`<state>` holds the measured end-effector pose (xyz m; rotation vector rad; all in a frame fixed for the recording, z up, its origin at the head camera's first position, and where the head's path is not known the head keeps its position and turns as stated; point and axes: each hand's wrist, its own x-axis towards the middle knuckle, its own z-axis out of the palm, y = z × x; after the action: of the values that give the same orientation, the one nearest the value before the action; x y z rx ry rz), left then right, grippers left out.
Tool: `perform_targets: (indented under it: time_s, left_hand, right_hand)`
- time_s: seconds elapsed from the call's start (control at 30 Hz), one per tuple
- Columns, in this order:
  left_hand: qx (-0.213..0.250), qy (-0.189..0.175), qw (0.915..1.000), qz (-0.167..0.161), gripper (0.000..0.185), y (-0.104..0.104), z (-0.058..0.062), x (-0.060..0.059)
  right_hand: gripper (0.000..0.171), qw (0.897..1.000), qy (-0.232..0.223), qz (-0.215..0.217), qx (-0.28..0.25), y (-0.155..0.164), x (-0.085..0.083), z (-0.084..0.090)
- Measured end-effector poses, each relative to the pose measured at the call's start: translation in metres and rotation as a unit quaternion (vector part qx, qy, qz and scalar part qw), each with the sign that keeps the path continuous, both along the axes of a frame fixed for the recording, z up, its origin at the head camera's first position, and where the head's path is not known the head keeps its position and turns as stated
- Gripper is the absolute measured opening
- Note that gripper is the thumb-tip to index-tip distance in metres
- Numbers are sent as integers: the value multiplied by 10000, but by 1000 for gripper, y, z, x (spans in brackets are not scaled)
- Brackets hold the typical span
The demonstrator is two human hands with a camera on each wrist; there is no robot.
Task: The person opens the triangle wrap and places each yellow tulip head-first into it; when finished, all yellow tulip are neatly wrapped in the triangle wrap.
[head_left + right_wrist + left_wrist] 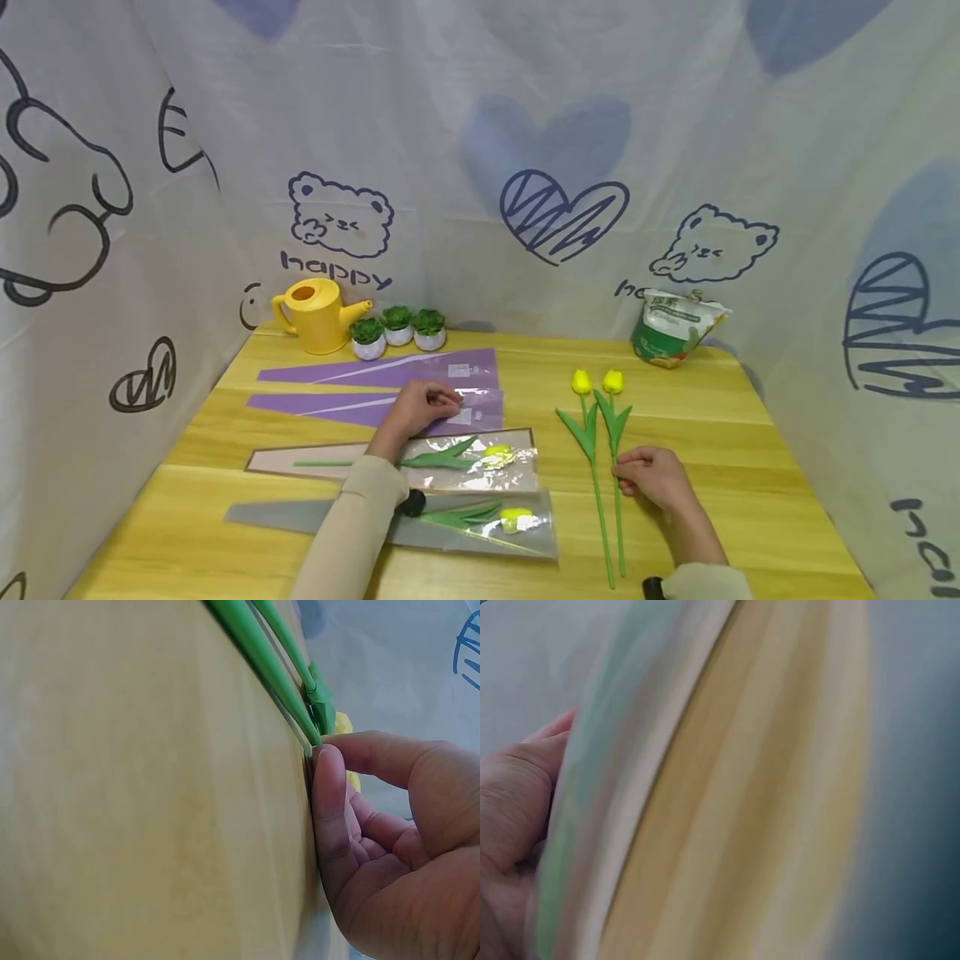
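- Two yellow tulips already lie inside sleeves: one in the clear sleeve with a brown edge [420, 458], one in the grey sleeve [405, 521] nearest to the person.
- Two purple sleeves remain without a flower: the nearer purple sleeve [337, 408] and the farther purple sleeve [390, 369].
- Two loose yellow tulips [600, 450] lie side by side on the wooden table [750, 467], to the right of the sleeves, their stems pointing toward the person.
- So I judge the work about half done: two flowers wrapped, two flowers and two sleeves left.
- The left hand [416, 408] rests on the wide end of the nearer purple sleeve, with fingers bent over its edge. It seems to pinch the film, but the left wrist view is too blurred to confirm it.
- The right hand [652, 477] touches the loose stems at their middle. In the right wrist view its fingertips [326, 761] press against a green stem [262, 660], which lies on the table; the fingers are curled, but they do not yet close around it.
- At the back edge stand a yellow watering can [315, 315], three small potted plants [397, 329] and a white and green bag [671, 327], all well apart from the hands.
- The left forearm crosses above the two filled sleeves, so these lie in its way.
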<state>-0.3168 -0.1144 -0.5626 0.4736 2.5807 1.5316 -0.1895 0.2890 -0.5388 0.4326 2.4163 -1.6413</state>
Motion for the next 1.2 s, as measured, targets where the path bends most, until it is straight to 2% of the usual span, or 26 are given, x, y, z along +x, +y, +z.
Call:
perform_targets:
  time_s: [0.13, 0.33, 0.6, 0.87, 1.2]
  left_hand:
    - [92, -98, 9999, -36, 22, -1, -1, -1]
    - [23, -74, 9995, -291, 31, 1, -1, -3]
    - [34, -64, 9997, -234, 24, 3, 3, -2]
    - [9, 96, 9995, -303, 26, 3, 2, -2]
    - [-65, -3, 9999, -157, 14, 2, 1, 2]
  right_hand:
    - [27, 10000, 0, -4, -19, -1, -1, 0]
    - [27, 10000, -41, -8, -38, 1, 1, 2]
    - [26, 10000, -15, 65, 5, 5, -1, 1]
    - [26, 9999, -14, 81, 77, 3, -1, 2]
    - [24, 10000, -47, 81, 29, 2, 0, 2]
